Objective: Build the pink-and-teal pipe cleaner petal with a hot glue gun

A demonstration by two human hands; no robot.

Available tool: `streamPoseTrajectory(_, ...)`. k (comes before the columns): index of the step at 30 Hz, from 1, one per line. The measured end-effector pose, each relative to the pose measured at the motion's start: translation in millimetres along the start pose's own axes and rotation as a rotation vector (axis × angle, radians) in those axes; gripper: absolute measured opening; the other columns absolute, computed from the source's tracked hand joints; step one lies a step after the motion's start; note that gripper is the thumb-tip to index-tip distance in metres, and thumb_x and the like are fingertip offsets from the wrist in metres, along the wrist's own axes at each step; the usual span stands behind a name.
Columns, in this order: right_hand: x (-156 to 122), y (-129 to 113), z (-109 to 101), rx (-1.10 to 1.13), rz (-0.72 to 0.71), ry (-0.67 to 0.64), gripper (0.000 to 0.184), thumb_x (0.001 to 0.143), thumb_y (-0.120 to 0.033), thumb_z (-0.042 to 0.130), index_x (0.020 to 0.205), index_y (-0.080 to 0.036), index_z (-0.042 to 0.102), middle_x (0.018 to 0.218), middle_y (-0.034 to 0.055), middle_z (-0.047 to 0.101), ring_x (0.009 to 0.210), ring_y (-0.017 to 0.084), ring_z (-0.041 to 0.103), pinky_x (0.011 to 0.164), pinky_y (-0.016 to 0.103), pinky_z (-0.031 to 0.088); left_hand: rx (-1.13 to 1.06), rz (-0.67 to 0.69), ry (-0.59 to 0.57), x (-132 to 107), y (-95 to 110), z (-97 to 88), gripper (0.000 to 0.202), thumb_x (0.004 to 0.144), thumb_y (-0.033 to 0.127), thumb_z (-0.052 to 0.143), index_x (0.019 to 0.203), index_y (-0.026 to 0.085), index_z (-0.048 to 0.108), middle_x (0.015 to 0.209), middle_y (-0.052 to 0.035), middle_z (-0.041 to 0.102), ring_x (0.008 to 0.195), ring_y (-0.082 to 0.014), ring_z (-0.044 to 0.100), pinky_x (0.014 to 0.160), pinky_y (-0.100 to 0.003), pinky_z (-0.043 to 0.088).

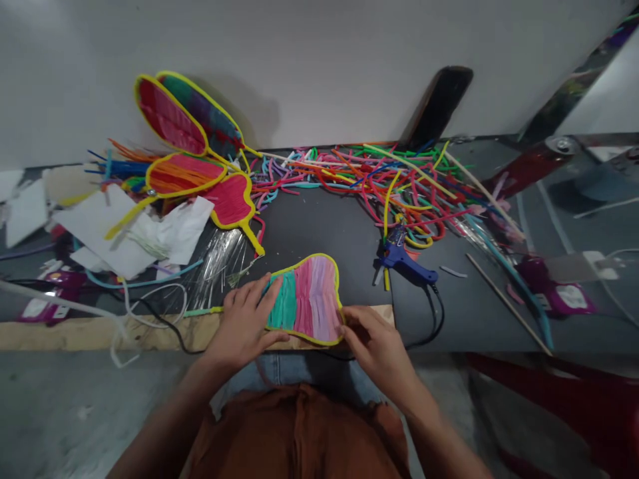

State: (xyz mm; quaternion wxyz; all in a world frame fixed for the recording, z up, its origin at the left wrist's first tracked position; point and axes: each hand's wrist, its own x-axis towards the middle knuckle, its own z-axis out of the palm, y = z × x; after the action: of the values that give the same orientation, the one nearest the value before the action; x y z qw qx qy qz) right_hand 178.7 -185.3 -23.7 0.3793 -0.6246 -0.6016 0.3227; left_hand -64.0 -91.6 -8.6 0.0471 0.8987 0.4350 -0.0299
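Observation:
A hand fan (pixel 309 299) woven in teal, pink and lilac strips with a yellow rim lies at the near edge of the dark table (pixel 319 226). My left hand (pixel 247 322) rests flat on its left side, fingers stretched across the teal part. At the fan's lower right rim, my right hand (pixel 372 339) pinches the yellow edge with its fingertips. A green stick-like handle (pixel 202 311) pokes out to the left under my left hand.
Several finished fans (pixel 192 143) lie at the back left over white paper (pixel 107 229). A heap of coloured strips (pixel 394 179) covers the back. A blue glue gun (pixel 404 259) with a black cord sits right of the fan. A dark phone (pixel 436 103) leans on the wall.

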Motion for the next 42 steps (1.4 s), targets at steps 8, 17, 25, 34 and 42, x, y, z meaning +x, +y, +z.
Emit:
streamPoseTrajectory(8,-35.3,1.2,-13.9,-0.023,-0.041,-0.064,0.019,0.090,-0.016,0.051,0.104,-0.019,0.063,0.097,0.0067,0.071,0.086,0.015,0.067,0.076,0.027,0.056,-0.104,0.376,-0.032,19.9,6.2,-24.2,0.054,0.086,0.015,0.041,0.140,0.022,0.042,0.149,-0.0120,0.039,0.141,-0.0304,0.025,0.113,-0.059,0.009)
streamPoseTrajectory(17,-14.5,17.2,-13.8,-0.574,-0.294,-0.015,0.033,0.085,-0.004,0.046,0.113,-0.011,0.063,0.101,0.0111,0.067,0.092,0.022,0.055,0.086,0.037,0.050,-0.093,0.503,-0.080,35.0,62.1,5.8,0.055,0.095,0.039,0.041,0.144,0.014,0.035,0.147,-0.0088,0.042,0.136,-0.0259,0.035,0.114,-0.042,0.019)
streamPoseTrajectory(25,-12.8,23.0,-9.7,-0.611,-0.263,-0.089,0.039,0.085,-0.006,0.047,0.121,-0.014,0.060,0.106,0.0093,0.066,0.088,0.023,0.052,0.082,0.039,0.048,-0.053,0.507,-0.060,35.9,61.7,12.9,0.054,0.095,0.043,0.037,0.141,0.015,0.041,0.145,-0.0086,0.046,0.135,-0.0251,0.035,0.114,-0.041,0.016)
streamPoseTrajectory(34,-9.6,29.9,-11.6,-0.598,-0.214,-0.007,0.043,0.081,0.000,0.045,0.119,-0.011,0.060,0.102,0.0121,0.063,0.093,0.025,0.050,0.087,0.041,0.048,-0.081,0.477,-0.064,36.5,67.0,8.9,0.054,0.092,0.035,0.041,0.143,0.017,0.038,0.144,-0.0084,0.046,0.130,-0.0277,0.039,0.111,-0.045,0.023)
streamPoseTrajectory(42,-10.6,15.1,-2.2,-0.739,-0.188,-0.022,0.041,0.084,-0.012,0.050,0.124,-0.010,0.058,0.102,0.0134,0.064,0.084,0.026,0.050,0.067,0.041,0.047,-0.128,0.487,-0.058,39.1,66.4,9.5,0.051,0.092,0.033,0.043,0.140,0.016,0.044,0.143,-0.0078,0.048,0.130,-0.0282,0.039,0.113,-0.046,0.022)
